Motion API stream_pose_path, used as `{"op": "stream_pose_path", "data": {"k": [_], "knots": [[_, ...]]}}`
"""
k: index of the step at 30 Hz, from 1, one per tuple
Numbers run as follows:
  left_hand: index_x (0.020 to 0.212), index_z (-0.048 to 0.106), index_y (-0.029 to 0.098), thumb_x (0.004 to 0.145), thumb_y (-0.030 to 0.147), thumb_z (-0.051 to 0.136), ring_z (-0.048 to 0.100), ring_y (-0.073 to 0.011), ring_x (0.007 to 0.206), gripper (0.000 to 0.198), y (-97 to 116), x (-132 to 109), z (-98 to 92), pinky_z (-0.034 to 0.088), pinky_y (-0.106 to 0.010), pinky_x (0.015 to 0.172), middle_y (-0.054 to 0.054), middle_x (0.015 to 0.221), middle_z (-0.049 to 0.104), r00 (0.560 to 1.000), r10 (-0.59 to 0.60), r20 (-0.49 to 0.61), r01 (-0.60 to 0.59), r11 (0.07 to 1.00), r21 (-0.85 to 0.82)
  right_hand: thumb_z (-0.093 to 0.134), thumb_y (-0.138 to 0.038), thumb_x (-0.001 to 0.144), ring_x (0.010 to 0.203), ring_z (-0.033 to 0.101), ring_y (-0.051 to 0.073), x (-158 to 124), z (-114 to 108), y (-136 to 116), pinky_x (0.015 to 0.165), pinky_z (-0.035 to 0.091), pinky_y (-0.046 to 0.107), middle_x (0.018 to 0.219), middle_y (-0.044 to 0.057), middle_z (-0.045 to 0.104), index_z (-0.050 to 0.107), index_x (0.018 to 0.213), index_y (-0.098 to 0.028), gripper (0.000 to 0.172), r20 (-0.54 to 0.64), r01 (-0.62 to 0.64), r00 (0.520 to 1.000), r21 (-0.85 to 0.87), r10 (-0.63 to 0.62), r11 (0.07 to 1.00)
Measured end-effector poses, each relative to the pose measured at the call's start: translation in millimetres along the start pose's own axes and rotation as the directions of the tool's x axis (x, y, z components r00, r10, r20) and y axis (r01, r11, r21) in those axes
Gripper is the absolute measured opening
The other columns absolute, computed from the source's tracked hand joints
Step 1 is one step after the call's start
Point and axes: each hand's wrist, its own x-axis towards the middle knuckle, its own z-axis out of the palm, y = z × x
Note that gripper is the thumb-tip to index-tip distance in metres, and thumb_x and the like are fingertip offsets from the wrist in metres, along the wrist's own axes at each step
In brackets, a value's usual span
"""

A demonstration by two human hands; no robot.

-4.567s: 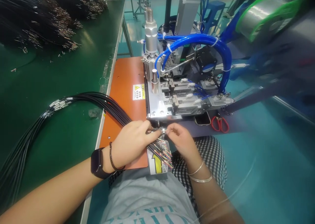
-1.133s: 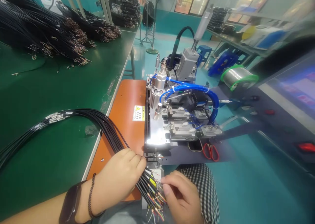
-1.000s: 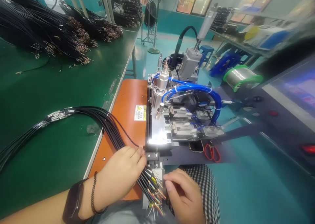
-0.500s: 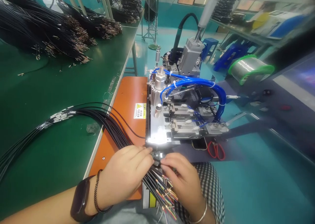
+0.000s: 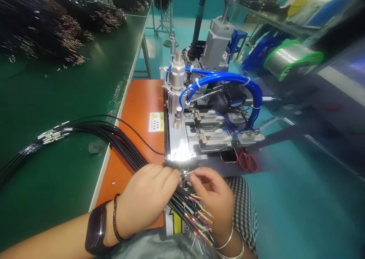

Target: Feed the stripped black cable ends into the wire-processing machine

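Note:
My left hand (image 5: 147, 196) is closed around a bundle of black cables (image 5: 125, 149), just in front of the wire-processing machine's small metal clamp (image 5: 186, 181). The bundle's stripped, multicoloured wire ends (image 5: 199, 217) fan out to the lower right, below my right hand (image 5: 212, 198). That hand's thumb and fingertips pinch a fine silver wire end (image 5: 188, 172) at the clamp. The bundle's far end, with metal-sleeved tips (image 5: 53, 135), lies on the green bench (image 5: 57, 92). My fingers hide part of the clamp.
The machine's steel plate (image 5: 176, 145) and blue pneumatic tubing (image 5: 228, 76) stand beyond my hands on an orange mat (image 5: 142, 99). Red-handled scissors (image 5: 248, 161) and a phone (image 5: 229, 156) lie to the right. Further cable bundles (image 5: 54, 35) are heaped at the bench's far end.
Both hands have moved up to the clamp. My right hand has risen from beside the coloured wire ends and now pinches a fine wire. The bundle has swung slightly right.

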Motion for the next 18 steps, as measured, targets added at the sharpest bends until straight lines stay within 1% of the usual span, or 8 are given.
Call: {"op": "stream_pose_path", "data": {"k": [4,7,8,9,11,13,16,18], "knots": [[0.097,0.055,0.011,0.087,0.014,0.045,0.053,-0.0199,0.066,0.014,0,0,1.6,0.046,-0.035,0.06,-0.006,0.075,0.058,1.0,-0.019,0.0,0.019,1.0,0.013,0.062,-0.019,0.084,0.073,0.062,0.015,-1,1,-2,0.066,0.051,0.027,0.082,0.003,0.065,0.064,0.086,-0.019,0.004,0.021,0.022,1.0,-0.051,-0.021,0.998],[0.096,0.054,0.011,0.089,0.017,0.044,0.053,-0.0191,0.066,0.014,0,1,1.1,0.045,-0.035,0.06,-0.005,0.073,0.057,1.0,-0.02,-0.023,0.02,1.0,-0.003,0.061,-0.015,0.083,0.067,0.057,0.013,0,1,-5,0.061,0.048,0.024,0.077,0.001,0.062,0.064,0.077,-0.019,0.007,0.157,0.071,0.986,-0.134,-0.05,0.988],[0.095,0.054,0.011,0.089,0.017,0.044,0.053,-0.019,0.066,0.013,0,1,0.9,0.045,-0.034,0.06,-0.005,0.072,0.057,0.999,-0.02,-0.026,0.02,1.0,-0.013,0.061,-0.015,0.082,0.066,0.056,0.013,1,1,-5,0.06,0.047,0.024,0.076,0.001,0.061,0.064,0.077,-0.019,0.007,0.174,0.073,0.984,-0.153,-0.046,0.985],[0.094,0.054,0.011,0.089,0.017,0.044,0.053,-0.0189,0.066,0.012,0,2,0.9,0.045,-0.034,0.06,-0.005,0.072,0.057,1.0,-0.018,-0.023,0.017,1.0,-0.025,0.062,-0.016,0.082,0.066,0.055,0.013,1,1,-6,0.061,0.046,0.024,0.077,0.001,0.061,0.064,0.08,-0.019,0.005,0.163,0.067,0.986,-0.161,-0.04,0.985],[0.093,0.054,0.012,0.088,0.016,0.046,0.053,-0.0193,0.067,0.01,0,1,1.4,0.045,-0.035,0.06,-0.005,0.073,0.057,1.0,-0.019,-0.015,0.018,0.999,-0.039,0.062,-0.018,0.082,0.07,0.056,0.014,3,0,-8,0.064,0.047,0.026,0.08,0.001,0.06,0.063,0.086,-0.02,0.004,0.093,0.055,0.995,-0.155,-0.041,0.986],[0.092,0.053,0.012,0.088,0.015,0.046,0.053,-0.0194,0.068,0.009,-1,0,2.5,0.045,-0.035,0.061,-0.005,0.073,0.056,1.0,-0.026,0.009,0.026,0.999,-0.045,0.06,-0.02,0.084,0.073,0.056,0.015,3,1,-9,0.066,0.047,0.026,0.08,0.001,0.06,0.062,0.084,-0.02,0.003,0.065,0.073,0.996,-0.16,-0.063,0.984],[0.089,0.053,0.013,0.088,0.015,0.044,0.051,-0.0187,0.066,0.009,-1,-2,4.0,0.044,-0.035,0.061,-0.004,0.072,0.054,0.999,-0.033,0.032,0.034,0.998,-0.05,0.056,-0.021,0.088,0.07,0.056,0.014,1,1,-11,0.063,0.046,0.025,0.076,0.001,0.061,0.064,0.078,-0.02,0.012,0.123,0.121,0.988,-0.203,-0.098,0.972],[0.086,0.053,0.014,0.088,0.016,0.043,0.05,-0.0185,0.065,0.01,0,-2,4.3,0.043,-0.034,0.061,-0.003,0.069,0.053,0.999,-0.033,0.025,0.034,0.998,-0.055,0.056,-0.02,0.087,0.072,0.057,0.014,1,1,-11,0.064,0.046,0.025,0.079,0.002,0.062,0.066,0.08,-0.02,0.012,0.19,0.137,0.977,-0.224,-0.095,0.965]]}}
